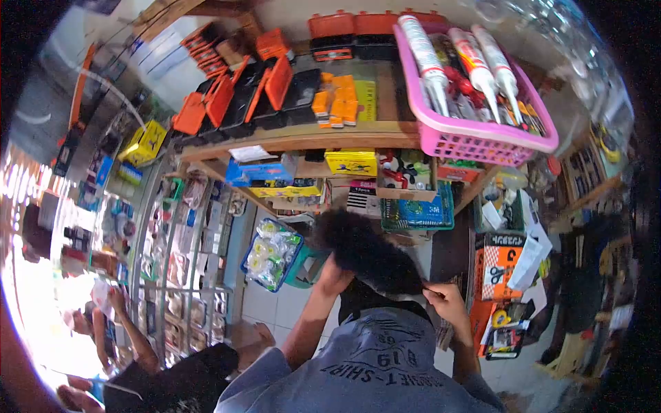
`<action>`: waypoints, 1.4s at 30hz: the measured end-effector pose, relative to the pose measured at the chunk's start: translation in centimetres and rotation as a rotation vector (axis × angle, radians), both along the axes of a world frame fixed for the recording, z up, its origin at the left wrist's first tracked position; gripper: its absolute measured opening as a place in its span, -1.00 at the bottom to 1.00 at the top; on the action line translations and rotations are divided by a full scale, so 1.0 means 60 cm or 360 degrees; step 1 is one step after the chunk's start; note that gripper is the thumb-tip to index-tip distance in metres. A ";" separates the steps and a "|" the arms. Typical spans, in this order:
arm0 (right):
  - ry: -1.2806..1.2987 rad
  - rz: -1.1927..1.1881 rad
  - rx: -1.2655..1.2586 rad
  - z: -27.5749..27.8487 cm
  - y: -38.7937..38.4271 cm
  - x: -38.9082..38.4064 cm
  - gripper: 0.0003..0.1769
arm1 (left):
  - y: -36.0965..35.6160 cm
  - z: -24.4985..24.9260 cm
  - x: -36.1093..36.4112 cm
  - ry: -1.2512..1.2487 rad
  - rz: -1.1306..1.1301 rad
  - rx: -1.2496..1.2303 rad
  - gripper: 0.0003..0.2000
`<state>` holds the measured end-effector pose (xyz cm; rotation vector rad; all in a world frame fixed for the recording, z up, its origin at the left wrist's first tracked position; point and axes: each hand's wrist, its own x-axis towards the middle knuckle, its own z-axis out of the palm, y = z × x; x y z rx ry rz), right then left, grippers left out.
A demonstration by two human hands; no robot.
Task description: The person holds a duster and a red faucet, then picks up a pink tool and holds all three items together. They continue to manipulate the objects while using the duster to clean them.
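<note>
A black, fluffy duster-like thing [372,258] stretches across the front of my body at waist height, slanting down from upper left to lower right. My right hand [446,303] is closed on its lower right end, with thumb and fingers pinched together. At its left side, my left hand [334,277] is closed against the fluffy part, and the fluff hides some of its fingers. A blue basket of clear-wrapped items [272,255] stands to the left of my left hand. Close to my right hand is an orange and white box [497,265].
A wooden shelf [296,140] ahead carries orange and black bins [227,96] and a pink basket [475,141] with sealant tubes. Below sits a green basket [416,215]. Metal racks [165,275] line the left. At lower left is another person in black [172,378].
</note>
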<state>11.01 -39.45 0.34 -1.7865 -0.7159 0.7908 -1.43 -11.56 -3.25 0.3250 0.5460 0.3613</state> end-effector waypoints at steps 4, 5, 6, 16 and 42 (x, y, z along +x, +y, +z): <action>0.0082 0.0103 -0.0138 0.005 0.030 0.020 -0.70 | 0.013 0.007 -0.009 -0.0723 -0.0234 -0.0086 -0.63; 0.0173 0.0154 -0.0226 0.011 0.042 0.025 -0.69 | 0.007 0.032 -0.013 0.0033 0.0043 0.0148 -0.64; 0.0166 0.0205 -0.0256 0.015 0.052 0.031 -0.69 | 0.014 0.021 -0.015 0.0151 0.0098 0.0094 -0.70; 0.0423 -0.0327 0.0695 0.079 0.186 0.043 -0.79 | 0.048 -0.066 -0.125 -0.0028 0.0499 -0.0327 -0.82; -0.0219 -0.0254 0.0508 0.252 0.426 0.227 -0.50 | 0.053 -0.101 -0.184 0.0248 0.0432 -0.0454 -0.84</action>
